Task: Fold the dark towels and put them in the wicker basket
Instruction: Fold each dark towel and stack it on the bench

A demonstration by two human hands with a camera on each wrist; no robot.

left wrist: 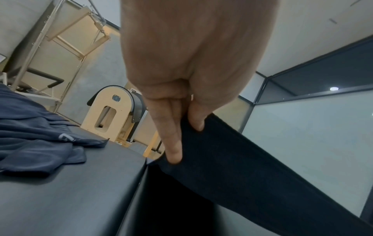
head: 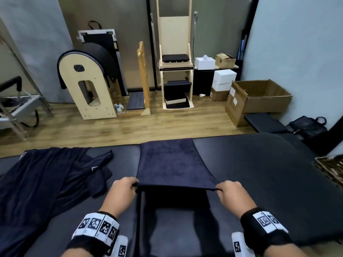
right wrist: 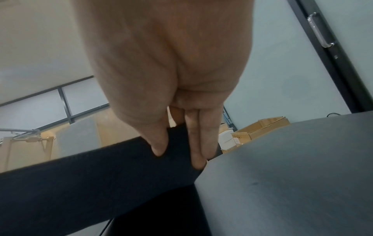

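A dark navy towel (head: pixel 170 162) lies stretched along the middle of the black padded table (head: pixel 259 173), its far end at the table's far edge. My left hand (head: pixel 128 186) pinches its near left corner and my right hand (head: pixel 228 190) pinches its near right corner, both lifted a little above the table. In the left wrist view thumb and fingers (left wrist: pixel 173 150) clamp the towel (left wrist: pixel 232 167). In the right wrist view the fingers (right wrist: pixel 197 151) pinch the towel's edge (right wrist: pixel 101 175). The wicker basket (head: pixel 332 169) shows at the table's right edge, partly cut off.
A heap of unfolded dark towels (head: pixel 46 182) covers the table's left part. Beyond the table are a wooden floor, a wooden barrel apparatus (head: pixel 89 86), a wooden chair frame (head: pixel 176 71) and cardboard boxes (head: pixel 259 97).
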